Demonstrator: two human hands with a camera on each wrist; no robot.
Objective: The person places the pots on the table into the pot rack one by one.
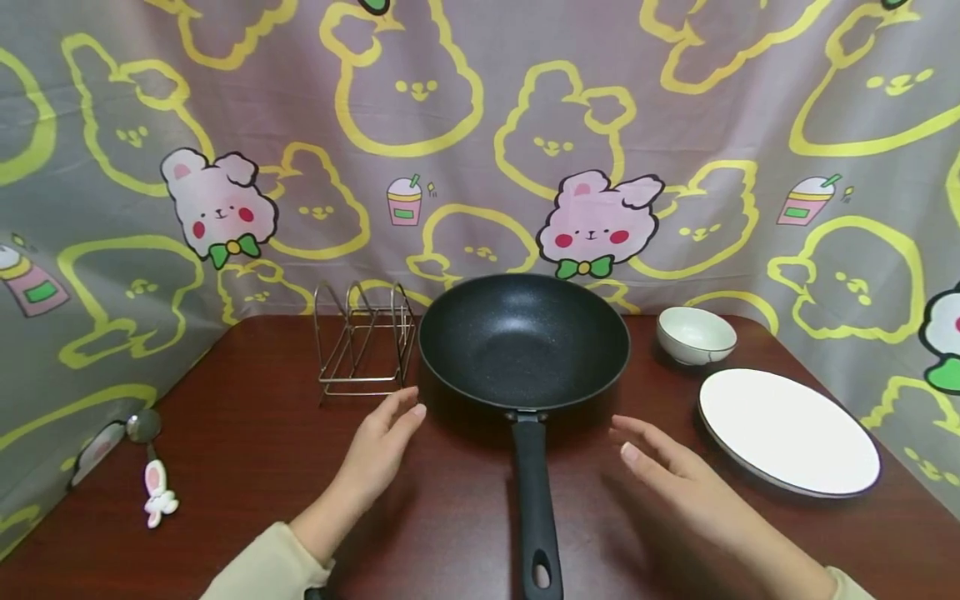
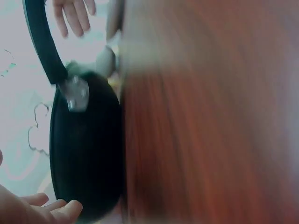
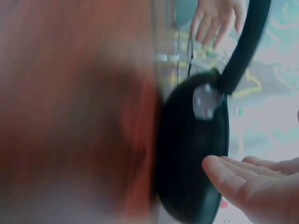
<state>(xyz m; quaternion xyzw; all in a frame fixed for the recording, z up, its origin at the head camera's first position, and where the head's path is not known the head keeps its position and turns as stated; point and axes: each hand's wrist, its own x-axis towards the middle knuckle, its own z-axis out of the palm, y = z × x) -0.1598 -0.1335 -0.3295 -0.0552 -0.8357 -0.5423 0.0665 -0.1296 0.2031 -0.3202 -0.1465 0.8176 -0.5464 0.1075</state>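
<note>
While the black handle (image 1: 534,500) of a nonstick wok-style frying pan (image 1: 521,342) points toward the person, two bare hands flank it with nothing in their grasp. The left hand (image 1: 378,450) is open, its fingers extended near the pan's left rim; the right hand (image 1: 671,471), also open with fingers reaching forward, is apart from the handle on the other side. Far to the left, a spoon (image 1: 157,493) with a white rabbit-shaped grip lies on the reddish-brown wooden table (image 1: 247,467). At the right is a white oval-looking plate (image 1: 787,429) with a dark rim. Farther back, the pan sits upright at the middle, between a metal wire rack (image 1: 362,380) and a small pale bowl (image 1: 696,335). Behind everything hangs a rabbit-print cloth (image 1: 480,179).
</note>
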